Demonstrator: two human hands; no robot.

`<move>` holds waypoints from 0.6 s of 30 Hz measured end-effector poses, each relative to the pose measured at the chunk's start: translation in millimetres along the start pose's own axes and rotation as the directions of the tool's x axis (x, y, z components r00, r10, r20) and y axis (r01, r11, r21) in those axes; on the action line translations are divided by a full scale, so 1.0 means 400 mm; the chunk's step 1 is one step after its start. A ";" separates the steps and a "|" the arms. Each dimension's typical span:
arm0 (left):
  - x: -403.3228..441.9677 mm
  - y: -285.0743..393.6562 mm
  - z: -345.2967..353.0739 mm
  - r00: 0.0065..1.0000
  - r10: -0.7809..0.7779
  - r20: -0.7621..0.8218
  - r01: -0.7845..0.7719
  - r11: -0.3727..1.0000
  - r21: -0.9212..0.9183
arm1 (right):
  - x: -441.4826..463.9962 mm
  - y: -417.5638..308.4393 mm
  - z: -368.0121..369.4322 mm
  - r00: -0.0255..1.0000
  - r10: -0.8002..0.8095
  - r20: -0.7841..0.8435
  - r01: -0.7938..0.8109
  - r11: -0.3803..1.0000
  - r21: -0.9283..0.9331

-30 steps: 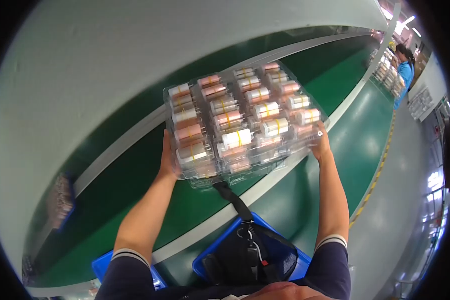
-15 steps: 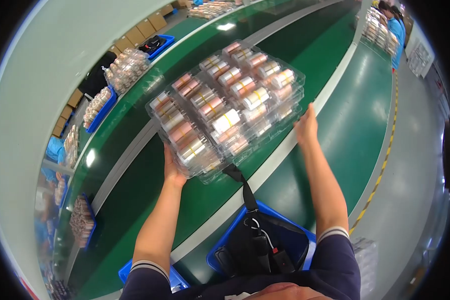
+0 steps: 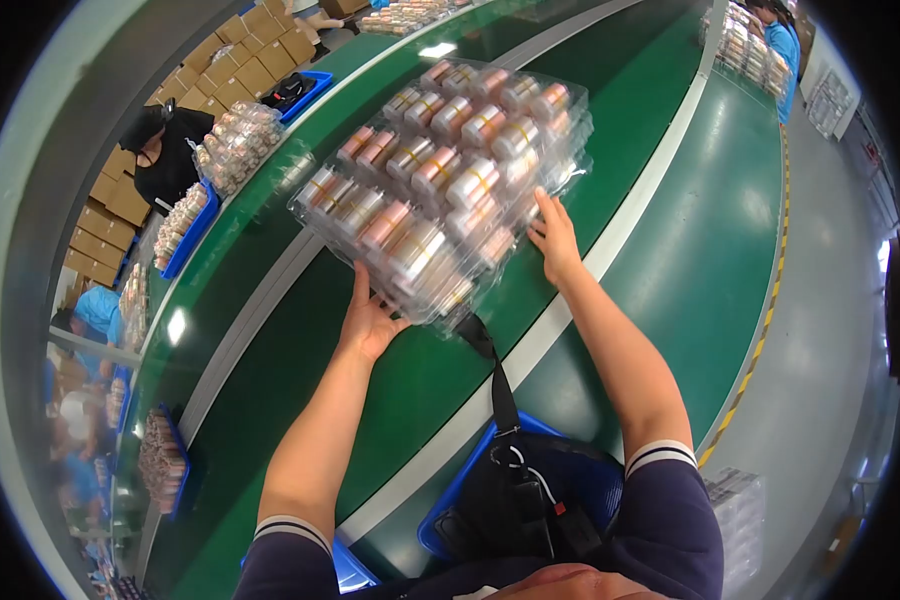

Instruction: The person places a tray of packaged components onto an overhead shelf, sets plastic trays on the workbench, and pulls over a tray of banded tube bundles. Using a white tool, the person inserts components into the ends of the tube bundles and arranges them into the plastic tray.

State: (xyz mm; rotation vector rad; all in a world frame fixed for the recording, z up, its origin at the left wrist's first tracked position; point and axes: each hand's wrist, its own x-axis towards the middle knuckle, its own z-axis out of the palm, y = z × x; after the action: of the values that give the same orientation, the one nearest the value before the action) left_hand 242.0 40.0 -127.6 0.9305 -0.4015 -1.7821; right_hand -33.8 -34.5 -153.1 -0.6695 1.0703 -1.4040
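Stacked clear plastic trays [image 3: 440, 180] hold rows of pink and white cylinders with yellow bands, tilted above the green belt. At the near left corner, my left hand [image 3: 370, 322] touches the stack from below, fingers spread and partly hidden behind the plastic. My right hand [image 3: 556, 236] is at the stack's right side with its fingers apart; fingertips meet or nearly meet the tray edge. Below the stack, a black strap [image 3: 503, 392] runs down to a black bag [image 3: 510, 490] in a blue bin [image 3: 438, 520].
Across the belt, a person in black [image 3: 165, 150] stands near a blue bin of cylinders [image 3: 192, 235] and cardboard boxes [image 3: 100, 235]. Another blue bin [image 3: 182, 470] sits at lower left. A person in blue [image 3: 782, 45] is at upper right by stacked trays [image 3: 750, 55].
The tray stack has shifted up and left and turned. My right hand has come off its former grip at the right corner and moved left along the side. More of the far side shows.
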 end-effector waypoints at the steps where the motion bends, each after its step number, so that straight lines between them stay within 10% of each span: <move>1: 0.009 -0.005 0.018 1.000 0.004 0.008 -0.004 1.000 0.003 | 0.028 -0.010 -0.009 0.999 0.028 0.035 -0.028 1.000 -0.004; 18: 0.134 0.010 0.008 0.978 0.117 -0.175 -0.104 0.991 0.082 | 0.060 0.099 0.001 0.976 -0.174 -0.134 0.155 0.978 -0.142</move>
State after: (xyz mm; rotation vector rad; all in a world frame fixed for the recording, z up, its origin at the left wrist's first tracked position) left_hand 233.6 -10.5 -144.5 1.0900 -0.3957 -1.5770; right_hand -19.5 -53.6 -192.9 -0.7745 1.2536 -1.5537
